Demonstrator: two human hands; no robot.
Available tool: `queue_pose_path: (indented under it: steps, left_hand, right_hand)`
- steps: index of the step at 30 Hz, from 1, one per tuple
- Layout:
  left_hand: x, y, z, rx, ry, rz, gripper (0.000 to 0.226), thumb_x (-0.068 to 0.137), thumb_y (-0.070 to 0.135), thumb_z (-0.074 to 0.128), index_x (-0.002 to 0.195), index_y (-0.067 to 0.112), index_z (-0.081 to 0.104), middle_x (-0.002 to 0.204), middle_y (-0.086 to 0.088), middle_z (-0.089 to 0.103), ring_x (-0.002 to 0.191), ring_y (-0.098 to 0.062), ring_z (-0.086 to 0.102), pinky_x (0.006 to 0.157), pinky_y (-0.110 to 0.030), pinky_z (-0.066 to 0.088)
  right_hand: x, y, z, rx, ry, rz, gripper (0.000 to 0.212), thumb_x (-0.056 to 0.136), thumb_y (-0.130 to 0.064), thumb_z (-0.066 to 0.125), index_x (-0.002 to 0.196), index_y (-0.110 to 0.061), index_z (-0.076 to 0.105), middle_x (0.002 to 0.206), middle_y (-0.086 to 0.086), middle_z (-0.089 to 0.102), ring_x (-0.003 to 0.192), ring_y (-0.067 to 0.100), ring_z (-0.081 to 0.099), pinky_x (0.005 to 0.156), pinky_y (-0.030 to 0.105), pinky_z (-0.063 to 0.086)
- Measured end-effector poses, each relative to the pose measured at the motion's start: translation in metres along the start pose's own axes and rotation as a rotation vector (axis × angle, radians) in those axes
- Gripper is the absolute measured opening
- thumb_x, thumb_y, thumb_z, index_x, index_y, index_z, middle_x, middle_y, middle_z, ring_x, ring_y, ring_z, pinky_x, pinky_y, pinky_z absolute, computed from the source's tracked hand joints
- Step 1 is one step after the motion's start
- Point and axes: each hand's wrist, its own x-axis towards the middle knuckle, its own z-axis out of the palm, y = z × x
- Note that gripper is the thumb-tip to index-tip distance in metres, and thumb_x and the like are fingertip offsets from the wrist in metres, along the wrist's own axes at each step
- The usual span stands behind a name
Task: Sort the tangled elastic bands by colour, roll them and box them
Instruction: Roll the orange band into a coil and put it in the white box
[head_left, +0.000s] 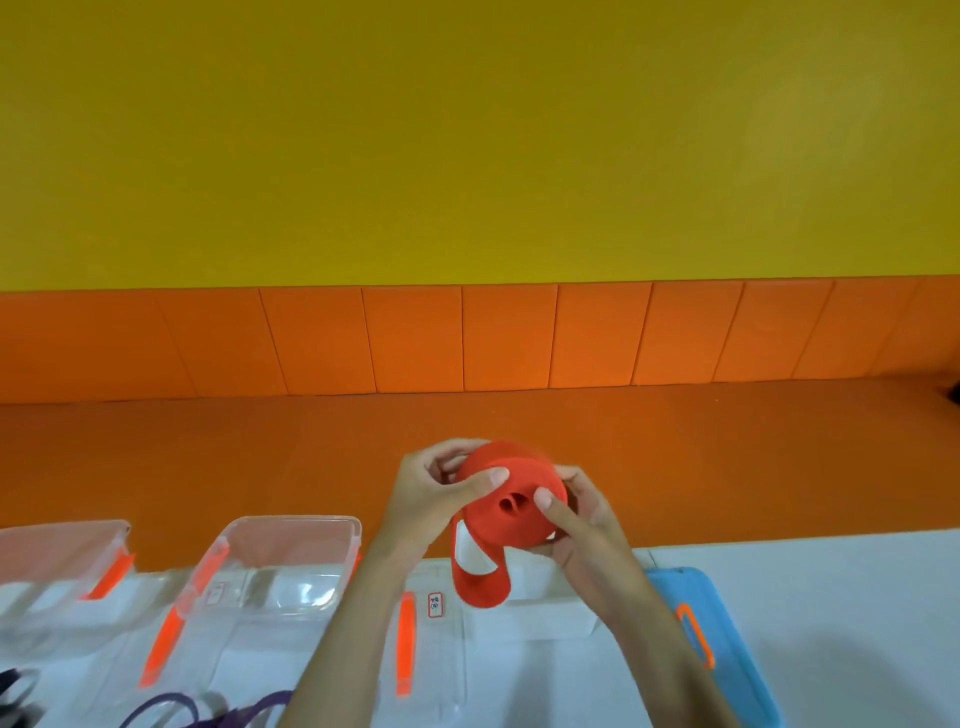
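Red flat elastic band (511, 501), wound into a thick coil, is held up above the white counter (831, 597) between both hands, near the middle of my view. I see the left hand (431, 499) curled round the coil's left side, thumb laid across its face. The right hand (582, 525) grips the right side, its thumb pressing near the coil's centre. A loose loop (480, 590) of the same band hangs from the coil over a clear plastic box with an orange clip (441, 667). A second clear box (291, 525) stands to the left and a third clear box (67, 535) at the far left. Purple elastic bands (249, 704) lie at the near left edge. A blue plastic lid with an orange handle (727, 613) lies to the right, beside the right forearm.
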Motion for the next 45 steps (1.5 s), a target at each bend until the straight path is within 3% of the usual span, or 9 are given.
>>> queue_pose_path:
  steps: [7, 12, 16, 22, 25, 32, 38, 41, 45]
  left_hand:
    - [0.001, 0.01, -0.001, 0.231, -0.144, 0.027, 0.035, 0.081, 0.033, 0.093, 0.113, 0.03, 0.08, 0.107, 0.005, 0.083, 0.098, -0.016, 0.08, 0.079, -0.026, 0.064]
    - [0.005, 0.014, -0.011, 0.07, -0.022, -0.023, 0.05, 0.068, 0.045, 0.095, 0.112, 0.027, 0.08, 0.11, 0.003, 0.083, 0.105, -0.016, 0.079, 0.083, -0.025, 0.062]
    - [-0.001, 0.007, -0.013, -0.111, 0.088, 0.008, 0.045, 0.065, 0.039, 0.094, 0.108, 0.031, 0.084, 0.11, -0.003, 0.083, 0.106, -0.021, 0.079, 0.081, -0.024, 0.063]
    - [-0.006, 0.011, -0.018, 0.113, 0.082, 0.125, 0.047, 0.078, 0.04, 0.089, 0.124, 0.042, 0.077, 0.111, 0.013, 0.082, 0.107, -0.006, 0.076, 0.086, -0.014, 0.057]
    - [-0.009, 0.013, -0.025, 0.156, 0.073, 0.158, 0.038, 0.079, 0.042, 0.089, 0.115, 0.046, 0.079, 0.113, 0.015, 0.081, 0.108, -0.005, 0.076, 0.088, -0.014, 0.057]
    - [-0.014, 0.004, -0.035, 0.129, 0.087, 0.196, 0.044, 0.08, 0.023, 0.094, 0.12, 0.035, 0.08, 0.118, 0.009, 0.08, 0.112, -0.013, 0.075, 0.091, -0.021, 0.06]
    - [-0.016, 0.008, -0.03, 0.14, 0.242, 0.256, 0.037, 0.073, 0.042, 0.092, 0.108, 0.04, 0.083, 0.108, 0.013, 0.082, 0.104, -0.008, 0.077, 0.085, -0.017, 0.06]
    - [-0.011, 0.012, -0.028, 0.199, 0.126, 0.271, 0.033, 0.073, 0.037, 0.094, 0.104, 0.04, 0.083, 0.108, 0.015, 0.082, 0.104, -0.007, 0.077, 0.084, -0.016, 0.059]
    - [-0.007, 0.009, -0.016, 0.236, 0.055, 0.262, 0.028, 0.075, 0.025, 0.097, 0.099, 0.031, 0.084, 0.107, 0.012, 0.082, 0.101, -0.011, 0.078, 0.083, -0.02, 0.061]
  right_hand:
    - [0.021, -0.06, -0.012, -0.48, -0.15, -0.017, 0.047, 0.076, -0.046, 0.089, 0.12, -0.034, 0.075, 0.117, -0.009, 0.076, 0.102, 0.02, 0.079, 0.071, 0.033, 0.065]
    - [0.028, -0.064, -0.014, -0.308, -0.003, -0.087, 0.051, 0.074, -0.044, 0.089, 0.119, -0.024, 0.076, 0.119, 0.003, 0.075, 0.104, 0.029, 0.077, 0.066, 0.041, 0.065]
    - [0.019, -0.03, -0.005, -0.032, 0.048, -0.029, 0.072, 0.072, -0.055, 0.092, 0.126, -0.013, 0.07, 0.129, 0.016, 0.071, 0.113, 0.032, 0.072, 0.078, 0.052, 0.063]
    - [0.015, 0.001, 0.01, 0.142, 0.053, -0.028, 0.077, 0.077, -0.05, 0.092, 0.135, -0.009, 0.064, 0.139, 0.023, 0.064, 0.13, 0.042, 0.063, 0.09, 0.054, 0.06]
    - [0.017, 0.001, 0.013, 0.148, 0.039, -0.071, 0.076, 0.079, -0.047, 0.092, 0.137, -0.008, 0.063, 0.139, 0.023, 0.063, 0.13, 0.043, 0.062, 0.091, 0.055, 0.06]
    - [0.019, -0.009, 0.019, 0.126, 0.007, -0.098, 0.077, 0.078, -0.048, 0.091, 0.139, -0.011, 0.064, 0.14, 0.021, 0.064, 0.13, 0.041, 0.064, 0.094, 0.062, 0.059]
    - [0.019, -0.04, 0.007, -0.196, -0.116, -0.084, 0.058, 0.083, -0.044, 0.087, 0.137, -0.033, 0.068, 0.138, 0.004, 0.071, 0.128, 0.025, 0.068, 0.099, 0.04, 0.06]
    - [0.025, -0.065, 0.0, -0.33, -0.192, -0.118, 0.053, 0.091, -0.031, 0.081, 0.142, -0.035, 0.066, 0.141, -0.004, 0.07, 0.122, 0.019, 0.071, 0.093, 0.034, 0.062]
    - [0.033, -0.088, 0.003, -0.534, -0.296, -0.126, 0.033, 0.09, -0.026, 0.081, 0.123, -0.028, 0.08, 0.124, -0.003, 0.078, 0.115, 0.019, 0.074, 0.089, 0.031, 0.063]
